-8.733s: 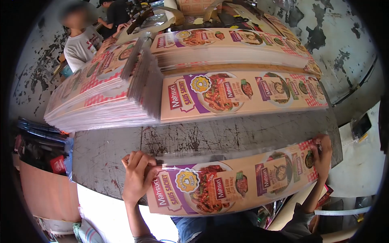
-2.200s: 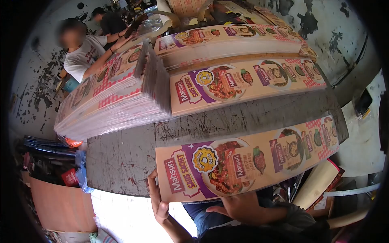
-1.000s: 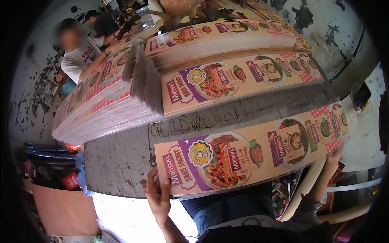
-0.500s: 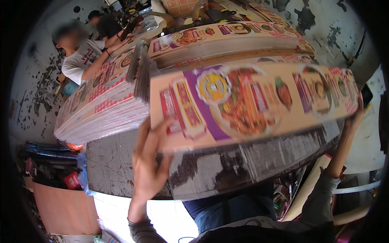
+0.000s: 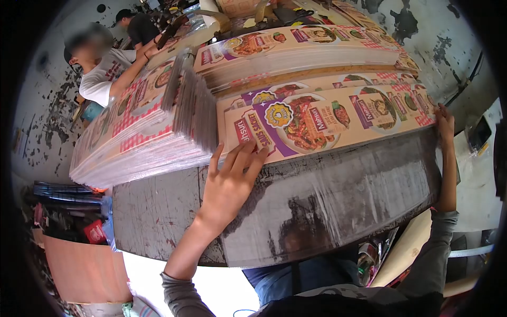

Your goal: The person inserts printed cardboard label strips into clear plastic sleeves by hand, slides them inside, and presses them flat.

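The long Mahsuri printed panel [image 5: 346, 134] lies toward the far side of the scuffed grey surface [image 5: 153, 211], overlapping a matching panel [image 5: 264, 98] and set nearer the person, so that only the upper strip of the lower one shows. The left hand [image 5: 232, 182] has its fingers spread wide, tips on the face near the bottom left corner, a grip not closed around anything; the right hand [image 5: 445, 124] has bent fingers at the right end, and I cannot tell whether they pinch it. Squaring the two panels well would call for easing the top one away from the body with both ends moving together, matching the printed seals as a guide, and sliding with flat fingers rather than pushing at one corner, since such a long, thin piece would probably bow or skew. Light pressure seems wise, to spare the shiny face. By count: two hands at work, one panel under them, at least one beneath it, and two tall stacks close by, the left stack [image 5: 158, 140] and the back stack [image 5: 301, 66], whose layers are too many to number. Two other people are at the upper left.
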A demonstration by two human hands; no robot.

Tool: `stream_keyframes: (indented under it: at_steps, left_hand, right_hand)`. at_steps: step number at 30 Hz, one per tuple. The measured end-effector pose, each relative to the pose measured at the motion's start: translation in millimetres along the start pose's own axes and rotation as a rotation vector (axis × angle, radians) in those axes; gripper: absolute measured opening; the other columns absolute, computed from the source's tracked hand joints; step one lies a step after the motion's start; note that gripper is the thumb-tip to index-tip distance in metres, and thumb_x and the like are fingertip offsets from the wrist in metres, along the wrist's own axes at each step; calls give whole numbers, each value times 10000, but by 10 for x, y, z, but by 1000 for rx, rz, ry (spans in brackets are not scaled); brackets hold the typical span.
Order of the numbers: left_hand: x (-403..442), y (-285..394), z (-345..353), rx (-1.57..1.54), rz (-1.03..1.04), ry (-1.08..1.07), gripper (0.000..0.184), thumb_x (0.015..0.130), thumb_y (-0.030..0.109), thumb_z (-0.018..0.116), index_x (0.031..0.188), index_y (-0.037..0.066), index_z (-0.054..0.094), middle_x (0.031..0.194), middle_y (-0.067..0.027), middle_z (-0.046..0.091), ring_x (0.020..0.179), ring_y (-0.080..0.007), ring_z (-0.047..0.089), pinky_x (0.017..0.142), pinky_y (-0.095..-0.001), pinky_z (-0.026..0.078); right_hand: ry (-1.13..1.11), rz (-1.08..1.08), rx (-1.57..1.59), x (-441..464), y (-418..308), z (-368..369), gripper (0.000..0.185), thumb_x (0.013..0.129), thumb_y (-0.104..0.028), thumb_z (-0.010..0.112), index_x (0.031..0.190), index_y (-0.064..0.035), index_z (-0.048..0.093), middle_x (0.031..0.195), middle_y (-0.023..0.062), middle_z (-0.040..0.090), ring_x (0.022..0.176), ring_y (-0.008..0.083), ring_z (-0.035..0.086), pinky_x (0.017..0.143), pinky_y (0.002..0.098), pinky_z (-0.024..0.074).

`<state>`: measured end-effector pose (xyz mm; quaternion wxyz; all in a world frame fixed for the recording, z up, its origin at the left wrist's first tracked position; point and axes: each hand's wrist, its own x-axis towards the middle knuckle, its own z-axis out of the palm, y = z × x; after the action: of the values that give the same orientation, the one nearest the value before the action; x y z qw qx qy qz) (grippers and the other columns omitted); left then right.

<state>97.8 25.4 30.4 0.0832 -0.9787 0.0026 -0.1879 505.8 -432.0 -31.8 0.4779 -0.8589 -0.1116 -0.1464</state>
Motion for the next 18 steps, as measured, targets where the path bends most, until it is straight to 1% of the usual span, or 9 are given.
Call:
stream_keyframes:
  at_steps: [1, 4, 6, 8, 9, 11, 13, 15, 18]
  left_hand:
    - [8, 0, 22, -1, 3, 1, 349, 765, 98, 591, 1114, 103, 581, 1232, -92, 523, 1179, -225, 476, 988, -428, 369]
    - [45, -40, 81, 10, 12, 94, 366, 764, 70, 543, 1126, 105, 588, 1181, -35, 568, 1133, -164, 519, 967, -404, 389]
    - [92, -99, 120, 42, 65, 241, 378, 748, 74, 544, 1123, 82, 594, 1134, -25, 589, 1126, -136, 518, 955, -335, 393]
    - [90, -113, 161, 34, 86, 190, 452, 758, 51, 530, 1210, 55, 529, 1223, -86, 538, 1171, -185, 489, 974, -330, 386]
    - [89, -103, 219, 24, 38, 137, 482, 769, 36, 514, 1250, 42, 481, 1254, -123, 505, 1188, -220, 471, 989, -348, 375]
    - [90, -98, 282, 14, -13, 89, 514, 780, 20, 497, 1291, 29, 432, 1284, -160, 472, 1206, -254, 453, 1005, -367, 364]
    - [72, -120, 295, -12, -50, 41, 549, 799, -6, 460, 1336, 9, 348, 1326, -210, 408, 1218, -305, 429, 1021, -389, 348]
    - [73, -87, 266, 0, -75, 23, 545, 801, -12, 454, 1334, 5, 348, 1330, -208, 403, 1218, -306, 427, 1024, -394, 346]
    - [73, -63, 275, -1, -107, 16, 540, 800, -23, 443, 1331, -6, 345, 1339, -210, 389, 1219, -312, 423, 1027, -405, 341]
  right_hand:
    - [25, -71, -124, 12, -40, -15, 388, 877, -200, 493, 1192, 22, 531, 994, 79, 610, 780, 143, 566, 680, 268, 440]
    - [106, -253, -62, -30, -447, 52, 389, 902, -230, 476, 1213, -2, 526, 1026, 101, 609, 866, 167, 565, 759, 283, 433]
    - [75, -250, 2, 18, -601, 100, 394, 906, -246, 477, 1206, 4, 527, 1028, 113, 607, 925, 168, 549, 809, 286, 414]
    - [56, -248, 68, 88, -596, 168, 400, 910, -263, 478, 1199, 9, 529, 1031, 124, 606, 984, 170, 533, 859, 289, 395]
    - [-34, -168, -76, 131, -488, 228, 404, 913, -279, 474, 1190, 10, 533, 1046, 129, 605, 1025, 174, 517, 896, 294, 373]
    - [-41, -356, -261, 342, 39, 390, 419, 916, -312, 474, 1171, 14, 537, 1062, 135, 612, 1012, 202, 549, 891, 309, 389]
    - [-75, -303, -217, 285, -102, 398, 418, 915, -315, 477, 1163, 16, 540, 1062, 143, 612, 990, 212, 565, 874, 312, 402]
    - [-109, -244, -178, 275, -104, 387, 418, 913, -317, 479, 1156, 18, 544, 1062, 150, 612, 967, 222, 581, 856, 314, 415]
    - [-8, -374, -359, 271, 5, 340, 416, 907, -317, 487, 1121, 32, 561, 1042, 170, 618, 936, 224, 595, 831, 307, 428]
